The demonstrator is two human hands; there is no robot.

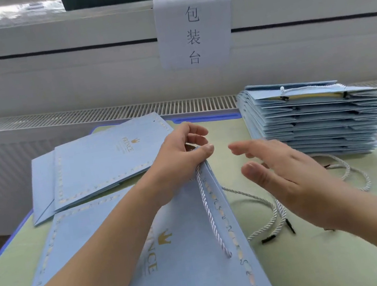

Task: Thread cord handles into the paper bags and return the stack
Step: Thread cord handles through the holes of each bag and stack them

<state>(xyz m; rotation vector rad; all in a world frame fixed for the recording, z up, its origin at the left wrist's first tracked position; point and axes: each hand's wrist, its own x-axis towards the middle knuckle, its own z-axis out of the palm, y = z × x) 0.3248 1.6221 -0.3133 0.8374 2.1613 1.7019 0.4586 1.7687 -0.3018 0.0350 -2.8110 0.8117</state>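
Bag [189,266] mouth pinched by left hand [175,159], cord [211,213] threaded

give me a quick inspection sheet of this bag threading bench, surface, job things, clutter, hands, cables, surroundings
surface: green mat with a blue edge, on a table by the window.
job's things: near blue paper bag lies flat, a white cord handle along its top edge; second flat bag behind it; stack of bags at the far right; loose cords on the mat, with black tips.
clutter: nothing seen.
grippers: left hand pinches the near bag's top edge where the cord starts; right hand open above the loose cords, holding nothing.
cables: nothing seen.
surroundings: paper sign with Chinese characters on the wall; vent grille along the sill.
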